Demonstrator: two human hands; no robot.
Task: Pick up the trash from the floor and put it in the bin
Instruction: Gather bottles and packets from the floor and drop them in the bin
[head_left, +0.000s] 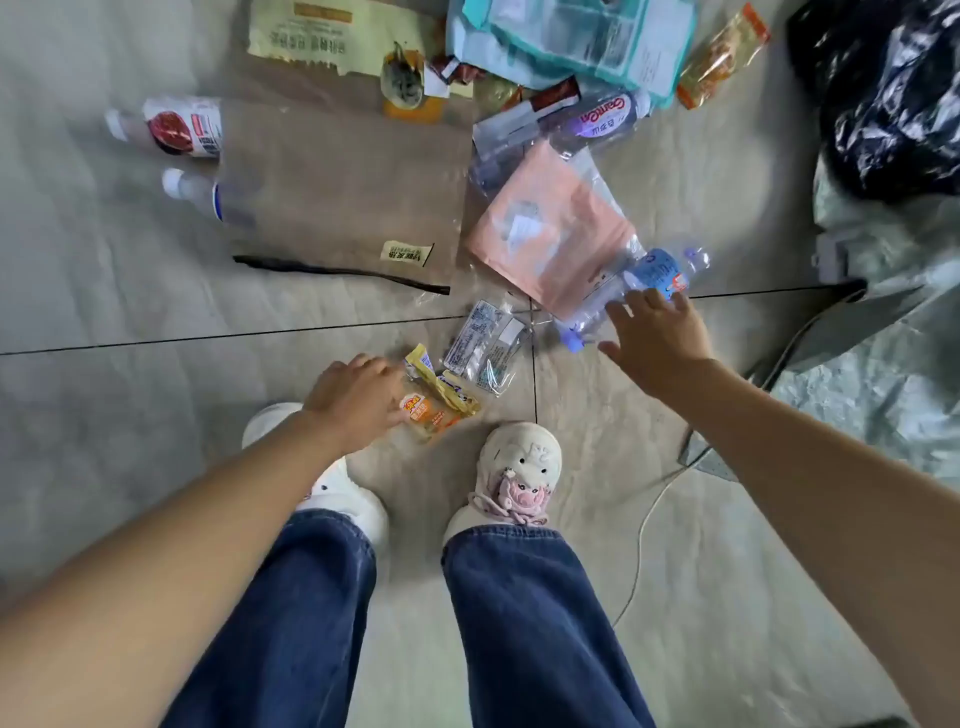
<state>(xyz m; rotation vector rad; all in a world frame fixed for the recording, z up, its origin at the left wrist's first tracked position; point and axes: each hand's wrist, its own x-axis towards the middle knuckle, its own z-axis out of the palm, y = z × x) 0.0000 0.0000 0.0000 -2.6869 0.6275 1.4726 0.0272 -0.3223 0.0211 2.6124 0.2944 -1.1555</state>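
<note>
Trash lies scattered on the tiled floor in front of my feet. My left hand (356, 397) is low by an orange and yellow snack wrapper (436, 408), its fingers touching the wrapper's left edge. My right hand (657, 335) reaches with spread fingers over a crushed clear bottle with a blue label (657, 273), just touching it. A clear plastic wrapper (488, 345) lies between my hands. A pink mailer bag (550, 236) sits beyond it. The black bin bag (893, 93) is at the upper right.
A large brown plastic bag (343, 192) covers two bottles (182, 127) at the left. More wrappers, a teal mailer (566, 41) and another bottle (597, 117) lie at the top. A white cable (649, 525) runs along the floor by my right foot. A grey tarp (883, 322) is at the right.
</note>
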